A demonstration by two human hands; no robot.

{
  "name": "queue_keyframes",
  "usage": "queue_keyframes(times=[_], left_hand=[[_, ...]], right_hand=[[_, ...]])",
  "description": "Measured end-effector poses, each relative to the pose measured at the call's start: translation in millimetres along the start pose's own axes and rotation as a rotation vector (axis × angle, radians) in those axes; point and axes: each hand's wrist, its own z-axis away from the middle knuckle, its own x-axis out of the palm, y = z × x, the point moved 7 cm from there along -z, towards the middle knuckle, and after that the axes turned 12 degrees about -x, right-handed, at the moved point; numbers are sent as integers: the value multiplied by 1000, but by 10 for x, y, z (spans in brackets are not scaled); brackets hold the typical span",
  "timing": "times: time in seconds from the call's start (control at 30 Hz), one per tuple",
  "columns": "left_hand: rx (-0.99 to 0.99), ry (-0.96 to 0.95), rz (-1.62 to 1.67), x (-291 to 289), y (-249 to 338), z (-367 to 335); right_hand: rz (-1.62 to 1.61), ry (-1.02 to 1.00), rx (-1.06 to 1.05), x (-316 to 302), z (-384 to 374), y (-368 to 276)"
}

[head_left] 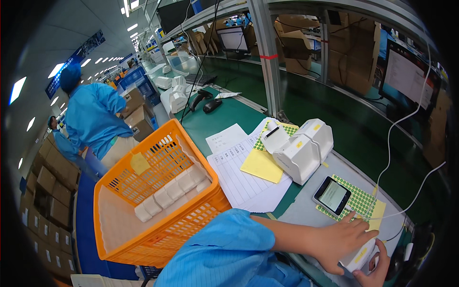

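At the lower right of the bench, a small white plastic device (pixel 357 258) with a yellow label lies between my two hands. My left hand (pixel 337 241) reaches across from a blue sleeve and spans the device from above, thumb on one side and fingers on the other. From the near side, my right hand (pixel 378 269) grips its end with bent fingers. Just beyond my left fingertips, a handheld with a lit screen (pixel 332 195) rests on a sheet of green round stickers (pixel 356 191). A white cable (pixel 416 198) runs toward the handheld's lower end.
An orange crate (pixel 158 244) with white boxes (pixel 174 189) stands left. Beyond my arm are paper forms (pixel 234 162), a yellow pad (pixel 262 165) and a larger white device (pixel 306 150). A scanner (pixel 200 98) and mouse (pixel 212 105) lie farther back. A co-worker (pixel 95 115) handles cartons.
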Motion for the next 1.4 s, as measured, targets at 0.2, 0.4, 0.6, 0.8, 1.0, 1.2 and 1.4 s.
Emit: queue_keyframes(times=[0.2,0.4,0.6,0.8,1.0,1.2,1.4], left_hand=[[110,-62,-69,143,144,-170],[134,-86,-103,90,172,-203],[180,-106,-28,37,188,-88],[269,-113,-37,-33,192,80],[212,-38,134,-246,-40,199],[483,144,-146,-372,154,128],[588,-213,-388,75,308,-81]], right_hand=[[30,-239,141,144,18,-62],[-59,-194,152,218,18,66],[-189,-87,100,278,48,97],[-205,-61,60,362,18,-10],[-347,172,-30,299,217,254],[-672,279,7,303,129,270],[-665,318,-39,234,180,483]])
